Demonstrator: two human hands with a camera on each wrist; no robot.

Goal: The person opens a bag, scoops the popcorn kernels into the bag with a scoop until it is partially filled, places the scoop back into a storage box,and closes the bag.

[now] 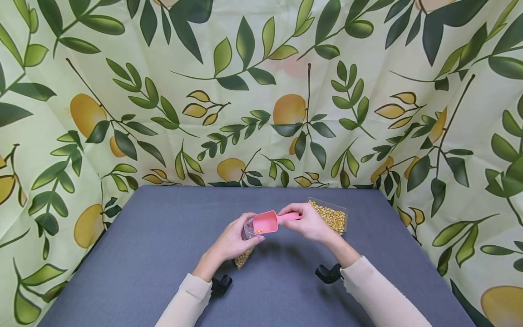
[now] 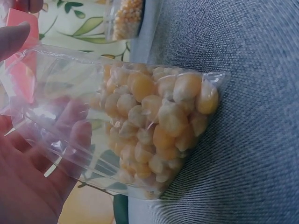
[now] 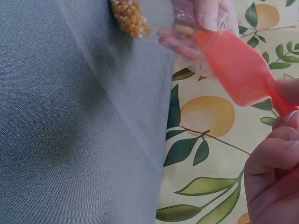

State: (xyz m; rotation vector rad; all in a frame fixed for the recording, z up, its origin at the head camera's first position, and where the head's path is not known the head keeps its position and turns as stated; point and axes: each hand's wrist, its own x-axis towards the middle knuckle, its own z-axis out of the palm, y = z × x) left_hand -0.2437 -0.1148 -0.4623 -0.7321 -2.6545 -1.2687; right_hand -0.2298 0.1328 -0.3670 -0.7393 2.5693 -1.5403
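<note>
My left hand [image 1: 232,238] holds a clear plastic bag [image 2: 88,84] near its open mouth, thumb on one side and fingers behind. Corn kernels [image 2: 159,116] fill the lower part of the bag, whose bottom is down at the table. With my right hand [image 1: 311,223] I pinch the handle of a pink scoop [image 1: 265,221]. The scoop is tilted toward the left, and its front edge reaches into the bag's mouth. A few yellow kernels [image 1: 259,231] lie at that front edge. The left thumb is right at the scoop's lip.
Behind my right hand, a clear plastic box [image 1: 346,221] holds many corn kernels [image 1: 332,217]. The grey cloth-covered table [image 1: 171,254] meets a leaf-and-fruit patterned curtain [image 1: 253,100] at its back and sides. A black wrist mount [image 1: 328,274] sits under each forearm.
</note>
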